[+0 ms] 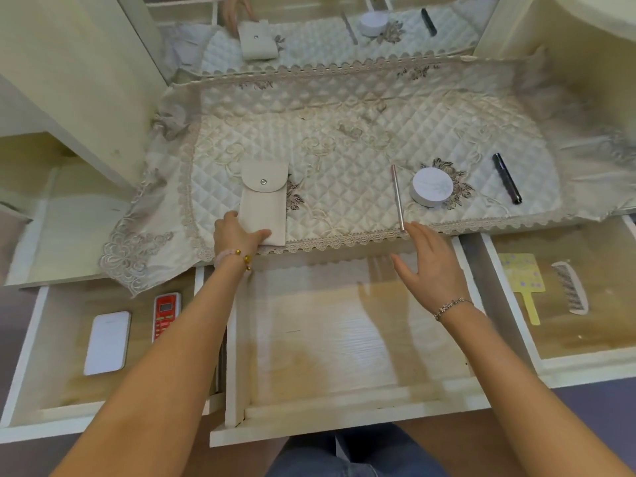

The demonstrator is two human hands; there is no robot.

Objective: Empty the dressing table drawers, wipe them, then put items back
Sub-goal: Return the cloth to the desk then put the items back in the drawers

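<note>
Drawers stand pulled out: the middle drawer (344, 421), nearest, is bare, the left drawer (62, 376) holds a white flat device (107, 342) and a red remote (166, 315), the right drawer (605, 335) a yellow hand mirror (522, 278) and a comb (569, 287), so emptying seems half done and the side ones likely come next. Beyond, the left hand (237, 235) grips the near end of a pouch (263, 204) on the cloth (344, 132); the right hand (433, 266) hovers spread, holding nothing, near a silver pen (397, 197).
</note>
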